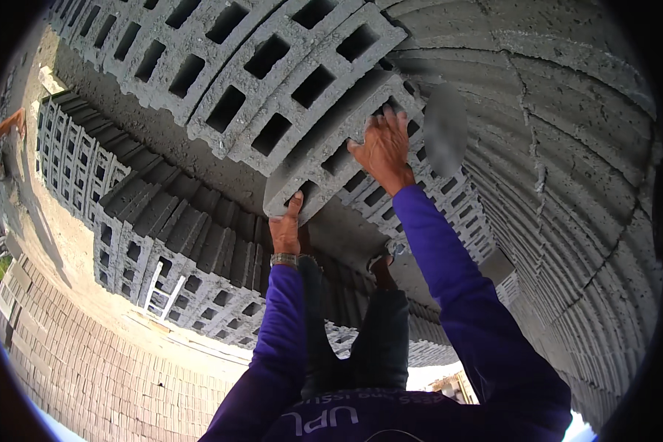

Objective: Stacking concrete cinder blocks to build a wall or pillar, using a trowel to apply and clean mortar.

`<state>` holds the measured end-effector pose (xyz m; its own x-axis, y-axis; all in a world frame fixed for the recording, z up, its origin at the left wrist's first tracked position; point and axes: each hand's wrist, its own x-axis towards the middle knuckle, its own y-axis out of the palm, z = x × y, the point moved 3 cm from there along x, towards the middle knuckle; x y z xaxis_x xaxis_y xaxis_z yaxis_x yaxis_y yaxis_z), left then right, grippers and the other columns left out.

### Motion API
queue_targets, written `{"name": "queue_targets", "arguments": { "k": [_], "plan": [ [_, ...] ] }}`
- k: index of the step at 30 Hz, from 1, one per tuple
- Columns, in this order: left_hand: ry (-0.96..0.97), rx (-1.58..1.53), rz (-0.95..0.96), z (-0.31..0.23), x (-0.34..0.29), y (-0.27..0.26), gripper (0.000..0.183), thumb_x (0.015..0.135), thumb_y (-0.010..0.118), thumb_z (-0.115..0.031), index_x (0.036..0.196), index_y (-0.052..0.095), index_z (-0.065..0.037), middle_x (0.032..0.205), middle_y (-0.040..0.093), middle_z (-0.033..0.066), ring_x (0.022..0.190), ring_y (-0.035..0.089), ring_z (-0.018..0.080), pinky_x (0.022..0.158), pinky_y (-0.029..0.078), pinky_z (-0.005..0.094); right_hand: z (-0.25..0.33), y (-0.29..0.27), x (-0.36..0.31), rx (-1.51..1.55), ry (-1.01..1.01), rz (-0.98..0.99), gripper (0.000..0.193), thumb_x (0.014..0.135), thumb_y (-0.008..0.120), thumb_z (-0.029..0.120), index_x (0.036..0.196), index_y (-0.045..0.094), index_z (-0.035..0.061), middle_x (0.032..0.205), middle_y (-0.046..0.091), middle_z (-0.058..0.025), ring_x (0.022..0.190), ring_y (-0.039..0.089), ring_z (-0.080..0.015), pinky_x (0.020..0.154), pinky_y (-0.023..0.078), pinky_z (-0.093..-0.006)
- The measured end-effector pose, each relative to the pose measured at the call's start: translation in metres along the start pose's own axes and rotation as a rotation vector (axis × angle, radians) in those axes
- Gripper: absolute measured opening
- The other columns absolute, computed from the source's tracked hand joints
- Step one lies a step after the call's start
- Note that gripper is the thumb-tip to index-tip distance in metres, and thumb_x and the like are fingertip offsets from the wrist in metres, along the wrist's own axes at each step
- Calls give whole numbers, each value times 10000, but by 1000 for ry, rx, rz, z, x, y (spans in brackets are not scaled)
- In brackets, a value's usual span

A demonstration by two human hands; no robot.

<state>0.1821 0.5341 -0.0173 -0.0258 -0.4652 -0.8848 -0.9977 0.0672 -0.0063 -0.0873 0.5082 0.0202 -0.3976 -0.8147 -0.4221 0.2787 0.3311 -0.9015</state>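
Both my hands are on one grey hollow concrete block, tilted in front of the stacked blocks. My left hand, with a watch on its wrist, grips the block's lower left end, the thumb by a hole. My right hand is bent over the upper right part, its fingertips at the edge of another hole. Just beyond the held block is a stack of similar blocks, with rectangular holes facing me. The undersides of the held block and some of my fingers are hidden.
A tall wall of stacked grey blocks rises close on the right. Behind my legs, to the lower left, runs a long row of blocks. Sandy ground and many brownish stacked blocks lie beyond it.
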Motion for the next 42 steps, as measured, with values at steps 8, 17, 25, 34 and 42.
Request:
{"name": "queue_targets", "arguments": {
  "k": [8,17,25,34,42],
  "plan": [
    [23,-124,-160,9,-1,8,400,729,691,-61,1107,599,32,1065,640,83,910,618,193,827,488,328,-15,-8,10,146,-27,-58,381,710,755,327,793,684,-38,801,665,-183,929,590,-314,1120,268,-461],
    [-58,156,-193,-30,17,55,388,745,752,-301,785,538,19,753,527,47,639,442,136,547,383,362,-33,-39,59,122,-29,-83,259,668,773,251,689,692,6,747,675,-197,835,627,-334,1049,377,-422],
    [44,42,-70,5,63,35,382,721,790,-216,963,628,32,954,643,80,815,587,175,690,496,347,-40,-36,44,81,-154,-210,395,770,752,354,906,697,-12,915,700,-189,991,622,-343,1090,336,-450],
    [229,40,-193,9,-19,23,535,815,721,-453,1118,640,-20,943,633,52,810,593,186,662,474,341,-129,75,-195,1098,437,-65,540,869,645,390,1177,617,-52,1110,673,-236,1048,654,-330,888,502,-383],
    [86,426,250,276,-122,83,170,938,574,-236,976,603,-73,782,551,-44,632,520,71,472,360,200,-354,366,-730,885,1229,32,401,863,599,450,956,709,76,940,709,-162,858,687,-318,728,521,-411]
  ]
}}
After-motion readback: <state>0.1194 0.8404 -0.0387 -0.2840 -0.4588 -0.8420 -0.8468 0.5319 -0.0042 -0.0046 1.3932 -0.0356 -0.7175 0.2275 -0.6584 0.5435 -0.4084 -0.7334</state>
